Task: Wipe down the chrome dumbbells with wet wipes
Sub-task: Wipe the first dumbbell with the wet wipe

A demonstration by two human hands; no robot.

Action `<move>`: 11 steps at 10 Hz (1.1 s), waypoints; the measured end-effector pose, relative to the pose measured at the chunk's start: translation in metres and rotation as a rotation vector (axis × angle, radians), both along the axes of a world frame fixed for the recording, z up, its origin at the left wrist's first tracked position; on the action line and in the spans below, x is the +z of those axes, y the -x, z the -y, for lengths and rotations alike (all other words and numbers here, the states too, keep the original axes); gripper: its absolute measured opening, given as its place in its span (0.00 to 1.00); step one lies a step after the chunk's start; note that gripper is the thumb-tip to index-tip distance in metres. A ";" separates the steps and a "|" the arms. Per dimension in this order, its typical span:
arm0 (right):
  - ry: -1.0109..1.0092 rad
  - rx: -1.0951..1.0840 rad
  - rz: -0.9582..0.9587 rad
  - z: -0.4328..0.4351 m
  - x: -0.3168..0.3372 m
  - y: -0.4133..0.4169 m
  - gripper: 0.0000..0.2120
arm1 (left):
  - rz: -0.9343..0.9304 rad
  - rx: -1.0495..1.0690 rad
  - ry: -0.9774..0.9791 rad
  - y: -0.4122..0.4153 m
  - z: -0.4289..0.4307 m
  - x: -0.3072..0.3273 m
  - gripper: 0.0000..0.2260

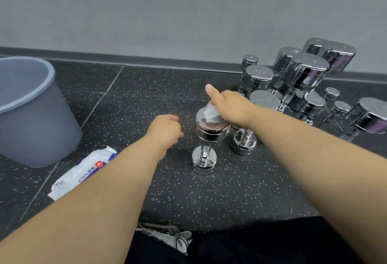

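One small chrome dumbbell (210, 131) stood upright on the black speckled rubber floor (240, 190). The right hand (230, 106), thumb raised, clutched a crumpled white wet wipe (211, 114) against its top disc. Just beside it hovered the left hand (165, 129), fingers curled on nothing, near a white wipe packet (83, 171).

Gym, by the look: black speckled rubber floor tiles (146, 87), pile of chrome dumbbells (303, 71) in mixed sizes just right of the right hand (232, 104), against plain grey wall (188, 12) with dark skirting (167, 60).

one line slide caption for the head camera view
Right hand holds a wet wipe on top of an upright chrome dumbbell, left hand beside it.
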State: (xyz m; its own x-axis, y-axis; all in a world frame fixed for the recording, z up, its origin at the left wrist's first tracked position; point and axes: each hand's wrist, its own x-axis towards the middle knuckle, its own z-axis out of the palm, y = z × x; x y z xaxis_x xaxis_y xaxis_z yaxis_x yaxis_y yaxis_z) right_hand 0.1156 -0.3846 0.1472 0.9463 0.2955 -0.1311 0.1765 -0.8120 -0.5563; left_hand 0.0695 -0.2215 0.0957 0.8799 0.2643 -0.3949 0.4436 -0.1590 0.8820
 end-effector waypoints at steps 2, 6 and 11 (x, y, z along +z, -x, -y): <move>0.233 0.264 0.059 -0.025 0.005 -0.005 0.37 | -0.047 0.178 0.079 -0.004 -0.017 -0.003 0.14; -0.451 -0.116 -0.142 -0.016 -0.002 0.001 0.32 | 0.060 0.064 0.250 0.004 0.003 0.019 0.13; -1.386 -0.729 -0.322 -0.006 -0.047 0.049 0.23 | 0.272 0.090 -0.181 0.036 0.050 0.004 0.10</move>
State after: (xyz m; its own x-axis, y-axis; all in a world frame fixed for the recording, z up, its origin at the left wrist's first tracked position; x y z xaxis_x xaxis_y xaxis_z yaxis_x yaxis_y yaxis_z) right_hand 0.0664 -0.3788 0.1002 0.9190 -0.1314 -0.3717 -0.2707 0.4749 -0.8373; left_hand 0.0333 -0.2714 0.0994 0.9163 0.3905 -0.0889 0.2156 -0.2941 0.9311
